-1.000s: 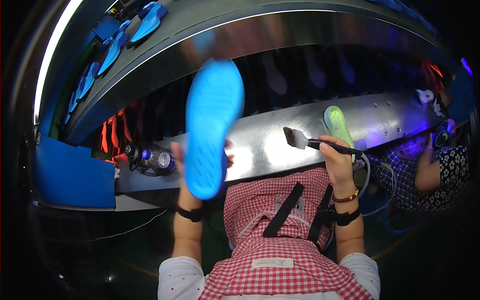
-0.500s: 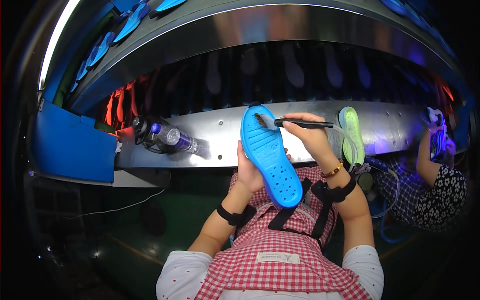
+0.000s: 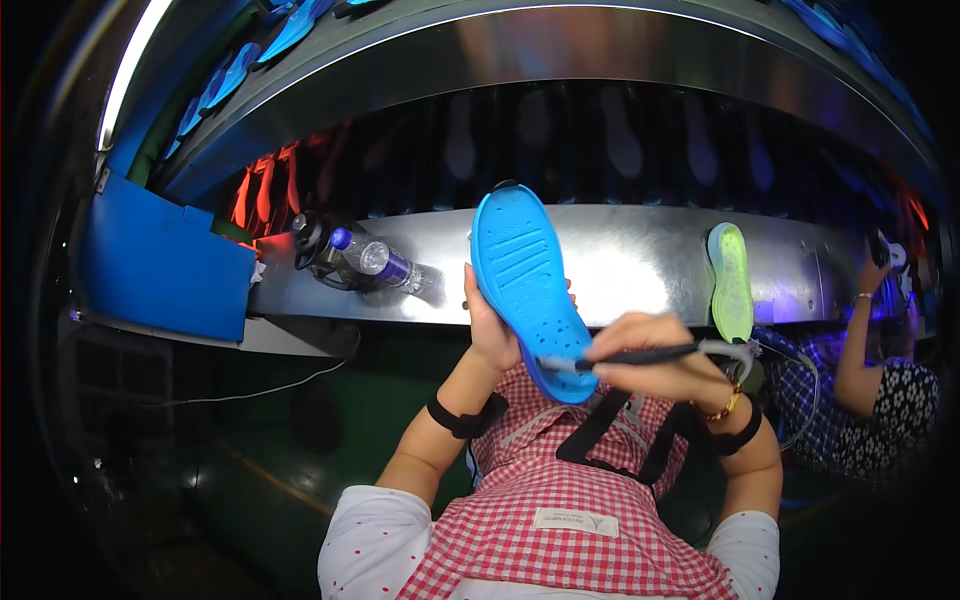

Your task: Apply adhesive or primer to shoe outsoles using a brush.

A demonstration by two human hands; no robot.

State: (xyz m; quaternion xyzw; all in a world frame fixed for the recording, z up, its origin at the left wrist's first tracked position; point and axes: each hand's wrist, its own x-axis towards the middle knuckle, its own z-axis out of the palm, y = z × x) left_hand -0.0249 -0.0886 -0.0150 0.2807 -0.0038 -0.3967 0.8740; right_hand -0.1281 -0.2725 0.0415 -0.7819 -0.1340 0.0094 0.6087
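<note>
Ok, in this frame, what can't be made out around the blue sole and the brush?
Head view only:
- Brush bristles: hidden where the tip meets the blue sole.
- Left hand: mostly hidden behind the sole, fingers unseen.
- Right hand: its fingers hide part of the brush handle.
- Soles in the dark rack: blurred and dim.
- Co-worker's hand: too small and dark at the rim.

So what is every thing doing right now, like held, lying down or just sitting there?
Blue shoe sole: held upright in the left hand, bottom facing up.
Brush: gripped in the right hand, its tip on the sole's lower end.
Green shoe sole: lying flat on the metal shelf, untouched.
Water bottle: on its side on the shelf, cap on.
Blue bin: at the shelf's left end.
</note>
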